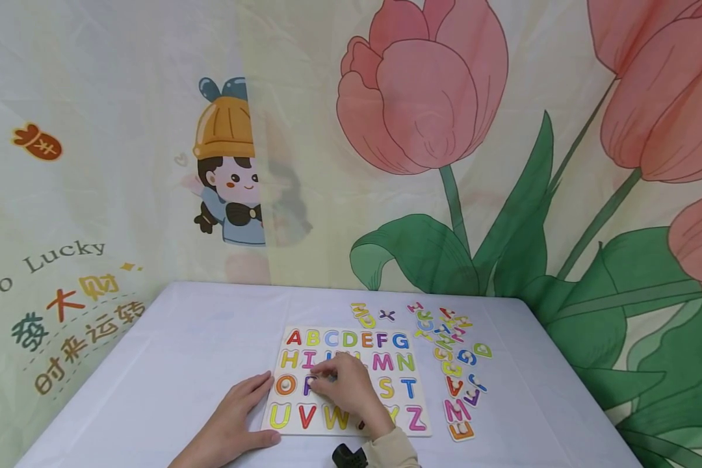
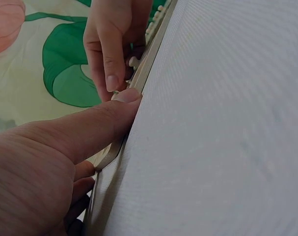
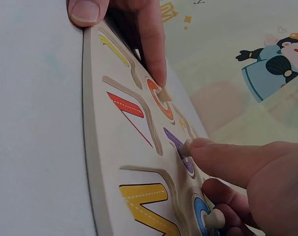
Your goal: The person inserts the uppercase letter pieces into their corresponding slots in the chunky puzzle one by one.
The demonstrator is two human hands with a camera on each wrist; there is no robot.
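Observation:
A pale alphabet puzzle board point(image 1: 327, 434) lies on the table, with coloured letter shapes in rows. My left hand point(image 1: 234, 416) is at its front left corner, thumb along the front edge, straight fingers against the left side. In the left wrist view the left thumb point(image 2: 104, 118) presses the board's edge. My right hand point(image 1: 345, 383) reaches over the board and pinches the knob of the purple letter P point(image 3: 174, 139), which sits in or just at its slot. Beside it are the orange letter O point(image 3: 161, 103) and blue letter Q point(image 3: 200, 209), both with knobs. The right hand covers several middle letters.
Loose letter pieces lie scattered right of the board, among them a pink M point(image 1: 457, 410), an orange E point(image 1: 461, 431) and a blue G point(image 1: 467, 357). A purple X point(image 1: 387, 315) lies behind the board. A printed curtain point(image 1: 304, 130) hangs behind the white table point(image 1: 210, 325).

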